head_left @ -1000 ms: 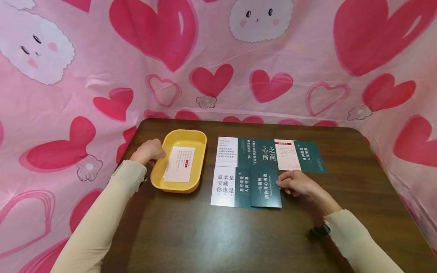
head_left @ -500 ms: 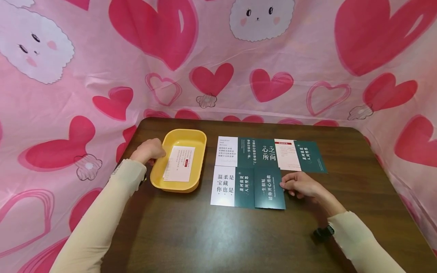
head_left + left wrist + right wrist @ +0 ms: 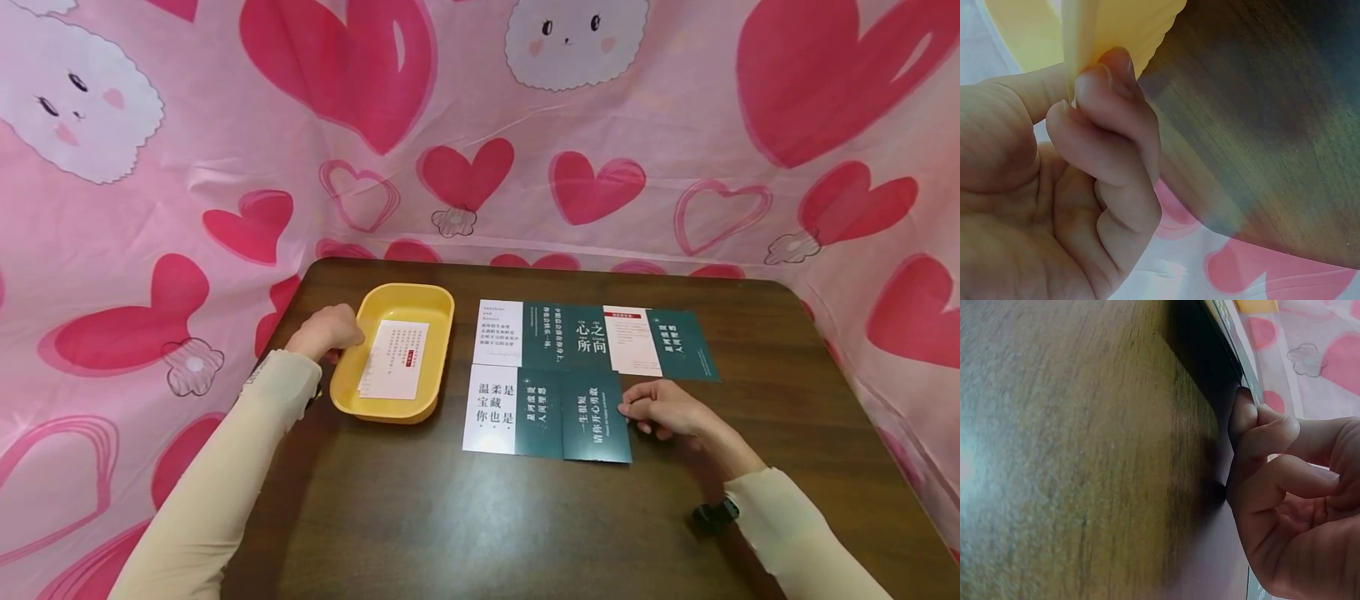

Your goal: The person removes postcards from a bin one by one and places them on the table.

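Observation:
My left hand (image 3: 327, 332) grips the left rim of a yellow plastic tray (image 3: 447, 333); the left wrist view shows thumb and curled fingers pinching that rim (image 3: 1082, 37). Inside the tray lie white cards with printed text (image 3: 397, 358). At the right, my right hand (image 3: 663, 407) pinches the right edge of a dark green card (image 3: 596, 425), the rightmost in the front row. This card's left edge meets another green card (image 3: 536, 412), and a white card (image 3: 490, 408) lies left of that. In the right wrist view the pinched card's edge (image 3: 1235, 356) is seen nearly side-on.
Behind the front row runs a back row: a white card (image 3: 500, 333), green cards (image 3: 585, 333), a white card with a red strip (image 3: 632, 346) and a green card (image 3: 682, 346). The dark wooden table (image 3: 450, 525) meets a pink heart-patterned cloth (image 3: 525, 192) behind.
My right hand has moved slightly to the right with the green card, uncovering more of the green card beside it. The left hand and the tray have stayed in place.

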### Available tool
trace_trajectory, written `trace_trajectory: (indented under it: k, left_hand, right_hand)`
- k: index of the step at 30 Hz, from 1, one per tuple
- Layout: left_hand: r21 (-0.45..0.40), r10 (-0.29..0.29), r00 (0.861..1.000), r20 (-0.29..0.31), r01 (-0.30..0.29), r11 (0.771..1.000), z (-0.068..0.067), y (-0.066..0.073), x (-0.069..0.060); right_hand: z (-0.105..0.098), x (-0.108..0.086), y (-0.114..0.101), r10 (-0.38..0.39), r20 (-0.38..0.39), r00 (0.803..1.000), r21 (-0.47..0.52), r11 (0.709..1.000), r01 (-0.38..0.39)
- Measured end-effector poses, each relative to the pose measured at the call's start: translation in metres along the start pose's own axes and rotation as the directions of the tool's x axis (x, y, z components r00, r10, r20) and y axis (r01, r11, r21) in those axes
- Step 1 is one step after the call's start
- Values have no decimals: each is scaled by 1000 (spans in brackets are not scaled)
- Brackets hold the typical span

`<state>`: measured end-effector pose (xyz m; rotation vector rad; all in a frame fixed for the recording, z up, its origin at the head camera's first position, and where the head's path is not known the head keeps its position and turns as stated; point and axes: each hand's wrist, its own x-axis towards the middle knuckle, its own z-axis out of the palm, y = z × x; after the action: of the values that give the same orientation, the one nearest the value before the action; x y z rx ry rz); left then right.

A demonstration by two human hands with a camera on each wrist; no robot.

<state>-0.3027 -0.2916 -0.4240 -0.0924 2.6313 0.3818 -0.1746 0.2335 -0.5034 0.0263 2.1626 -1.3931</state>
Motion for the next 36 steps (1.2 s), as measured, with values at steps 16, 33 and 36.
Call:
trace_trajectory:
  k: [16,33,36]
  left_hand:
    - [6,12,1000,-3,-12,1000,1,1,1]
    - [-25,5,1000,-1,-5,1000,2,0,-1]
    - [-20,2,1000,-2,-2,1000,2,-1,-2]
  right_hand:
    - [2,0,-1,57,-76,995,-91,994,-64]
    - [6,-1,-3,54,-94,994,-141,988,-67]
    - [7,-1,-3,58,-100,993,-145,987,-72]
